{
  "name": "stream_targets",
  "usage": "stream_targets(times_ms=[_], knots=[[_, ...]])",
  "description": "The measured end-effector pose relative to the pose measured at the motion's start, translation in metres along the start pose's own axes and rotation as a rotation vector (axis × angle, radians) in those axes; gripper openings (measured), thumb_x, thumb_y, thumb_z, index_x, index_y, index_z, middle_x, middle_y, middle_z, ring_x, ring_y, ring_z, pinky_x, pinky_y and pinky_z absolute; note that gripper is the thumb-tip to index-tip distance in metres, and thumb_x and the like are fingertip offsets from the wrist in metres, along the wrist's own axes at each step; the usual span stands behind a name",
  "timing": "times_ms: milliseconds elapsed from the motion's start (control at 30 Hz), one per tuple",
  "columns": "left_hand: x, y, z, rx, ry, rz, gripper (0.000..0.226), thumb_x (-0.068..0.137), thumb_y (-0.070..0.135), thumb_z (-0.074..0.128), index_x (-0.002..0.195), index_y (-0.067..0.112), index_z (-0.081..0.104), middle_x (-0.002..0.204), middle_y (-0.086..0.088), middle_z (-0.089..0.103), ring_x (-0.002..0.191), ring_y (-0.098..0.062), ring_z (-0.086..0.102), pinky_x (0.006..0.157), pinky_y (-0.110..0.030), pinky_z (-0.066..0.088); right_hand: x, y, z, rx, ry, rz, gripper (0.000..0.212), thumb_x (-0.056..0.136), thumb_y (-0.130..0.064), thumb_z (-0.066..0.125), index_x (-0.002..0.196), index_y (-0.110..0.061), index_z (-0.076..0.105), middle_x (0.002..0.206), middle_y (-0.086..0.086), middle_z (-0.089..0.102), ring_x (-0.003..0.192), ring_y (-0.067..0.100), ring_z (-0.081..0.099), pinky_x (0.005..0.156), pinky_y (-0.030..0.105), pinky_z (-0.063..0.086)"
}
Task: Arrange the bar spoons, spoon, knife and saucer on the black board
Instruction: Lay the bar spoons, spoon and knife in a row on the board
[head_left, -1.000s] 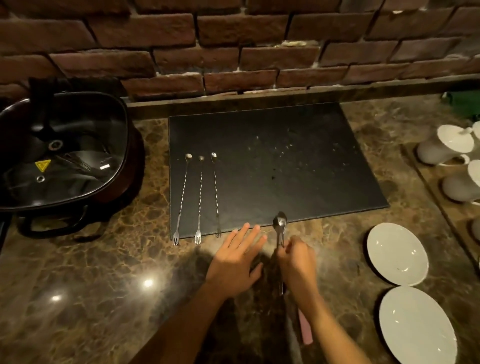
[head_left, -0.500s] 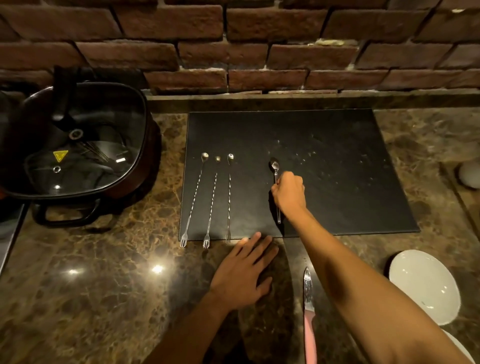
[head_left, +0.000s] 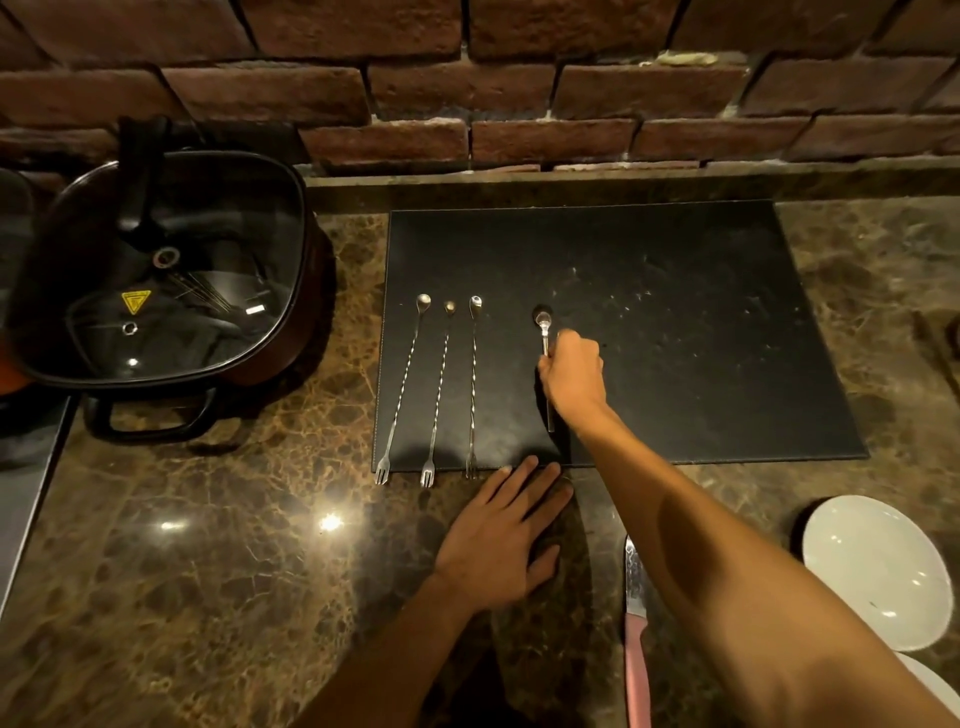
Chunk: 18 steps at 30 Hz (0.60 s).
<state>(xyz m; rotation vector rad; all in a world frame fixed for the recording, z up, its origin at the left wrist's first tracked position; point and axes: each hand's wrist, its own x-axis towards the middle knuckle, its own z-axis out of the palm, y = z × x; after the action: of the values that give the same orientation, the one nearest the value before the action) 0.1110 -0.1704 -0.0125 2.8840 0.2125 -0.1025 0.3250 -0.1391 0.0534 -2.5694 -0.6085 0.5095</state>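
— Black, flat and rectangular, the board (head_left: 675, 332) lay against the back edge of the brown marbled stone counter (head_left: 208, 545). What was on it?

— Three long twisted steel bar spoons (head_left: 439, 389) with small forked ends lay side by side near its left edge, bowls toward the brick wall (head_left: 467, 78), forks poking just past the front edge. To their right lay one shorter steel spoon (head_left: 544, 332), bowl also toward the wall.

— And the hands?

— The right hand (head_left: 571, 376) was clenched around the spoon's handle, with the handle's end showing below the wrist. The left hand (head_left: 501, 540) lay flat on the counter, fingers spread and released, fingertips just at the board's front edge.

— The knife and saucer?

— One knife with a pink handle (head_left: 636, 639) lay on the counter near its front edge, blade pointing toward the board, partly hidden by the right forearm. One round white saucer (head_left: 878, 571) sat near the counter's right edge, off the board; the rim of a second white dish (head_left: 935, 686) showed at the corner.

— Any containers?

— One dark square pot with a glass lid (head_left: 156, 270) stood at the counter's left. Through the lid I could not tell what it held.
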Motion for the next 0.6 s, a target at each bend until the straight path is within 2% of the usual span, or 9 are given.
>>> stream_targets(times_ms=[100,233,367,533,600], knots=[[0.000,0.001,-0.001,0.014,-0.007,-0.002,0.073,0.095,0.055,0.047,0.160,0.027,0.031,0.170,-0.001,0.025,0.160,-0.024,0.009,0.127,-0.042,0.007,-0.003,0.005,-0.007,0.072,-0.018,0.017,0.018,0.091,-0.020,0.064,0.095,-0.004,0.057,0.097,0.018,0.064,0.088,0.038,0.063,0.064,0.036,0.043],[-0.001,0.002,-0.001,0.009,0.007,-0.013,0.072,0.094,0.054,0.048,0.159,0.027,0.033,0.169,0.000,0.026,0.159,-0.023,0.011,0.126,-0.043,0.013,-0.035,0.037,-0.023,0.192,0.067,0.019,0.014,0.090,-0.023,0.061,0.086,-0.009,0.058,0.086,0.011,0.065,0.084,0.032,0.062,0.070,0.035,0.047],[-0.002,0.001,0.000,0.014,0.028,0.002,0.069,0.097,0.053,0.046,0.159,0.025,0.034,0.170,-0.001,0.025,0.159,-0.025,0.014,0.124,-0.045,0.019,-0.107,0.089,-0.033,0.236,0.105,0.033,0.014,0.087,-0.017,0.065,0.078,-0.016,0.054,0.071,0.001,0.059,0.069,0.023,0.056,0.060,0.027,0.029],[-0.001,-0.003,0.005,0.008,0.023,0.018,0.072,0.097,0.054,0.044,0.161,0.025,0.028,0.171,-0.002,0.020,0.159,-0.027,0.015,0.126,-0.045,0.016,-0.207,0.145,-0.034,0.096,0.041,0.182,0.025,0.090,-0.023,0.066,0.074,-0.032,0.048,0.068,-0.013,0.053,0.060,0.001,0.049,0.052,0.019,0.031],[0.001,-0.003,0.004,-0.008,0.013,0.013,0.072,0.095,0.053,0.047,0.159,0.026,0.029,0.170,-0.003,0.024,0.158,-0.028,0.017,0.127,-0.043,0.013,-0.237,0.154,-0.032,0.043,0.025,0.244,0.034,0.088,-0.027,0.067,0.067,-0.033,0.041,0.064,-0.014,0.049,0.056,0.007,0.046,0.053,0.026,0.033]])
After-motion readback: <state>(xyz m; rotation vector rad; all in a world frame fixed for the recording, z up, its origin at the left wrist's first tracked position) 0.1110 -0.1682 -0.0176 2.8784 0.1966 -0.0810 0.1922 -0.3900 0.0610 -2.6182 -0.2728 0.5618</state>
